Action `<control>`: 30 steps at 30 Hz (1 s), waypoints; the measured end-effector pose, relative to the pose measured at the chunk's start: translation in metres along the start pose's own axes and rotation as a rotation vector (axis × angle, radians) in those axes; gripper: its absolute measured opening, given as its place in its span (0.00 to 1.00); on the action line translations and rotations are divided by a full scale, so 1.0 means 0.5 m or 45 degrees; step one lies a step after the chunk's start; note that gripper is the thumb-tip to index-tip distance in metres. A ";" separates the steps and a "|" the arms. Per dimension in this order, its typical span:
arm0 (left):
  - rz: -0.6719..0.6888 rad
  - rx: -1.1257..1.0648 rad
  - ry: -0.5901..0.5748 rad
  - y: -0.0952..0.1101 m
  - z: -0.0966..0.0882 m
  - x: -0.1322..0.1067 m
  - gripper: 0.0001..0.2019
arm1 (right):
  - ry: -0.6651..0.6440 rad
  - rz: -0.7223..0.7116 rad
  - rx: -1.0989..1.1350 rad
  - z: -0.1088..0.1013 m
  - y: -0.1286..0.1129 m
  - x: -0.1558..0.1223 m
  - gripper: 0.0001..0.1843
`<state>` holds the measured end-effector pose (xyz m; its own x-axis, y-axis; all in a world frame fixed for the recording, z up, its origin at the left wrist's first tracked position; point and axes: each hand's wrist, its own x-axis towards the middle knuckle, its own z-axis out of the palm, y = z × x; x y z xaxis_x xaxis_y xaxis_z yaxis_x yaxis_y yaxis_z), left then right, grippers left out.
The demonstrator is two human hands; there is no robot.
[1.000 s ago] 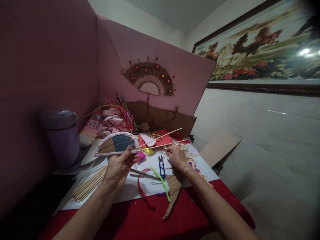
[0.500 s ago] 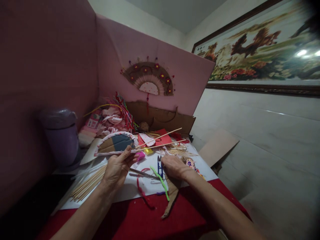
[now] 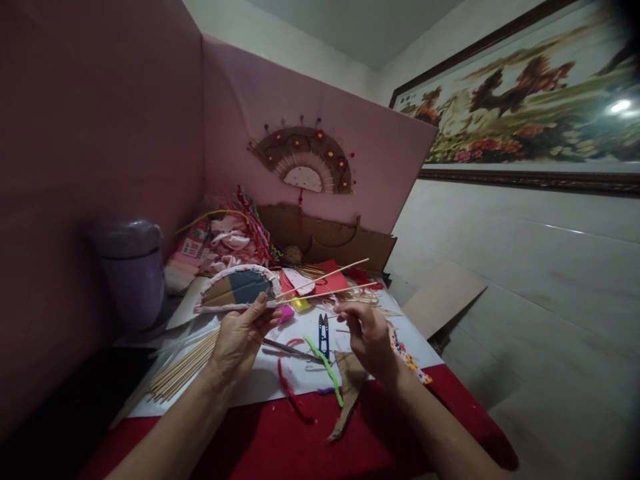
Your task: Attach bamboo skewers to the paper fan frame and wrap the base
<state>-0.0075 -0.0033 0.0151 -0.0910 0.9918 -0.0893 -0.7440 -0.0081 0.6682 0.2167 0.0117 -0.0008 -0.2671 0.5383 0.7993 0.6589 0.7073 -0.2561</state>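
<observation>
One half-round cardboard panel, pale-rimmed

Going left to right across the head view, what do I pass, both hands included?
Purple bin, bundle of sticks, left hand, red pipe cleaner, blue snips, right hand, tan board.

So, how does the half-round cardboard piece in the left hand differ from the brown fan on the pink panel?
The half-round cardboard piece is in the left hand; the brown fan is on the pink panel. The piece's face is brown and dark blue; the fan bears red flowers. Both have an arched edge.
</observation>
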 end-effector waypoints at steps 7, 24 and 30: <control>-0.015 -0.019 0.008 -0.001 0.000 -0.001 0.09 | -0.019 0.581 0.730 0.072 -0.019 -0.030 0.05; -0.015 0.003 -0.195 -0.010 -0.005 -0.003 0.09 | 0.290 1.310 1.984 0.066 -0.085 0.015 0.11; -0.017 0.069 -0.234 -0.017 -0.003 -0.004 0.10 | 0.265 1.172 2.015 0.071 -0.093 0.019 0.12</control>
<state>-0.0018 -0.0054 0.0085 0.0451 0.9984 0.0346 -0.7071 0.0074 0.7071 0.1586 0.0003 -0.0007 -0.0858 0.9861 0.1422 -0.7026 0.0413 -0.7104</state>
